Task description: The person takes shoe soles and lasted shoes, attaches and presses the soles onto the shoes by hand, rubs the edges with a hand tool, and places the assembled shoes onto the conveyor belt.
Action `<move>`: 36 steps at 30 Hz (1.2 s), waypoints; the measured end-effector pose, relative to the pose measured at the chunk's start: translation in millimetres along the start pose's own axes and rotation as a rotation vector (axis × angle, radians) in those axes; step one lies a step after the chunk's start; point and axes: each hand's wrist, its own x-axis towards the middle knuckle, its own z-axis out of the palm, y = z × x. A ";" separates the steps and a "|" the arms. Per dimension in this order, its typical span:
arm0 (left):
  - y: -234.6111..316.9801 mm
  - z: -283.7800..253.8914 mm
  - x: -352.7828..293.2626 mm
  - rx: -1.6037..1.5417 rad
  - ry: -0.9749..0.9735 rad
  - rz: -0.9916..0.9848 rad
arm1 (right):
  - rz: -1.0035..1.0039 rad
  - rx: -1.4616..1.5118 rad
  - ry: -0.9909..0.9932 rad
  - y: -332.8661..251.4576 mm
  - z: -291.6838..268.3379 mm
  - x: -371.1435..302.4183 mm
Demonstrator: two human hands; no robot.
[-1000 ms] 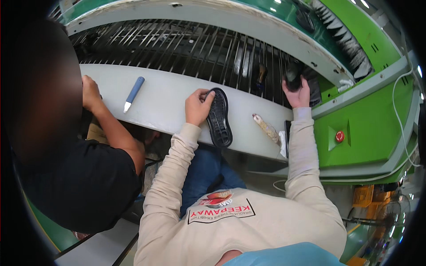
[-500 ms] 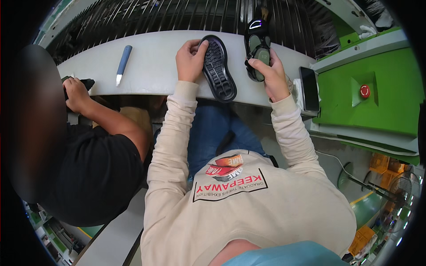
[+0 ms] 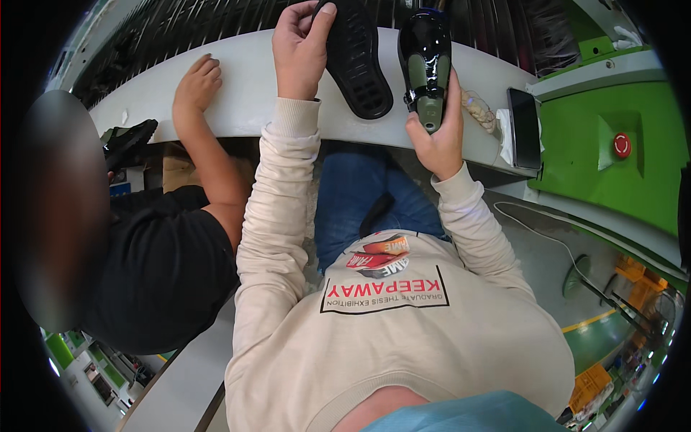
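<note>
In my left hand (image 3: 297, 61) is a black shoe sole (image 3: 356, 61), gripped at its upper end between thumb and fingers. The sole hangs over the white table (image 3: 248, 101), its other end pointing toward me. My right hand (image 3: 444, 140) is closed round the near end of a glossy black shoe upper (image 3: 425, 39). A green shoe last (image 3: 430, 114) fills that upper, and a thin black strap crosses it. Upper and sole are side by side, apart from each other.
A phone (image 3: 525, 128) rests by white tissue and a pale tangled bundle (image 3: 479, 111). Right stands a green machine with a red button (image 3: 622, 145). Metal bars (image 3: 245, 25) run behind the table. Left, a co-worker's hand (image 3: 198, 86) reaches over the table near a dark shoe (image 3: 129, 140).
Both my hands have turned what they hold: the sole has moved up, and the upper now shows its glossy top. The co-worker's hand has reached forward; the blue-handled knife no longer shows.
</note>
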 end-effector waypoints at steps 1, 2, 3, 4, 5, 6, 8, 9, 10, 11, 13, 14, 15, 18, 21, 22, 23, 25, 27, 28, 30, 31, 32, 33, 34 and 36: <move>-4.9 -7.0 1.7 0.023 -0.024 -0.031 | -0.015 -0.037 -0.007 -1.6 2.8 -0.3; 4.8 2.1 -2.2 0.023 -0.031 -0.036 | -0.025 -0.087 -0.003 -0.9 1.2 -0.4; 13.9 12.3 -8.2 0.017 -0.038 -0.005 | -0.020 -0.091 0.002 0.6 -0.7 0.1; 29.6 16.2 -15.0 0.022 -0.030 0.031 | -0.006 -0.052 -0.004 -1.8 0.8 0.6; 34.8 18.9 -16.6 0.027 -0.027 0.030 | 0.008 -0.019 -0.006 -1.9 0.8 0.9; 38.8 20.6 -17.8 -0.012 -0.047 0.043 | 0.010 -0.014 -0.008 -1.7 0.7 0.7; 45.9 26.0 -19.9 -0.048 -0.069 0.058 | 0.028 0.012 0.022 -0.7 -0.2 1.4; 49.3 28.8 -21.7 -0.082 -0.079 0.072 | 0.028 0.015 0.021 0.4 -0.6 0.8; 51.5 29.9 -22.3 -0.117 -0.089 0.088 | 0.060 0.037 0.023 1.4 -0.8 0.6; 49.6 28.4 -22.1 -0.116 -0.088 0.091 | 0.092 0.059 0.025 1.5 -0.6 0.7; 49.0 28.0 -22.4 -0.070 -0.126 0.071 | 0.105 0.069 0.029 -2.0 -2.0 3.1; 55.0 30.0 -28.1 -0.043 -0.137 0.058 | 0.121 0.076 0.034 -3.8 -2.9 3.9; 56.5 31.2 -30.2 -0.043 -0.138 0.060 | 0.119 0.077 0.036 -3.9 -3.5 3.6; 59.5 33.4 -34.4 -0.047 -0.147 0.044 | 0.135 0.142 0.038 -4.0 -6.1 2.9; 63.7 34.3 -39.3 -0.063 -0.202 0.057 | 0.152 0.180 0.029 -15.2 -8.6 -5.5; 69.6 33.9 -42.4 -0.075 -0.205 0.052 | 0.129 0.227 0.019 -23.2 -8.7 -12.0; 71.9 33.8 -45.2 -0.073 -0.199 0.052 | 0.112 0.268 0.013 -32.3 -10.2 -19.2; 76.8 34.9 -50.2 -0.137 -0.223 0.092 | 0.033 0.239 -0.026 -45.8 -8.9 -27.0; 85.9 39.0 -61.8 -0.119 -0.233 0.067 | 0.068 0.353 -0.072 -59.4 -4.9 -37.2; 89.9 41.2 -67.2 -0.102 -0.244 0.045 | 0.125 0.427 -0.093 -62.2 -2.8 -43.4; 87.2 44.1 -74.3 -0.111 -0.231 0.049 | 0.127 0.473 -0.127 -68.2 -0.6 -48.7; 87.0 44.0 -77.2 -0.121 -0.218 0.058 | 0.137 0.485 -0.128 -68.0 1.4 -52.1; 89.6 42.7 -78.6 -0.101 -0.230 0.077 | 0.141 0.487 -0.134 -66.9 3.1 -53.2; 91.9 41.4 -79.4 -0.099 -0.223 0.074 | 0.128 0.490 -0.144 -65.5 4.7 -53.6; 94.0 40.8 -80.4 -0.122 -0.228 0.064 | 0.116 0.494 -0.151 -64.7 5.5 -54.3; 98.1 40.6 -82.3 -0.143 -0.229 0.051 | 0.132 0.481 -0.157 -65.0 6.5 -54.5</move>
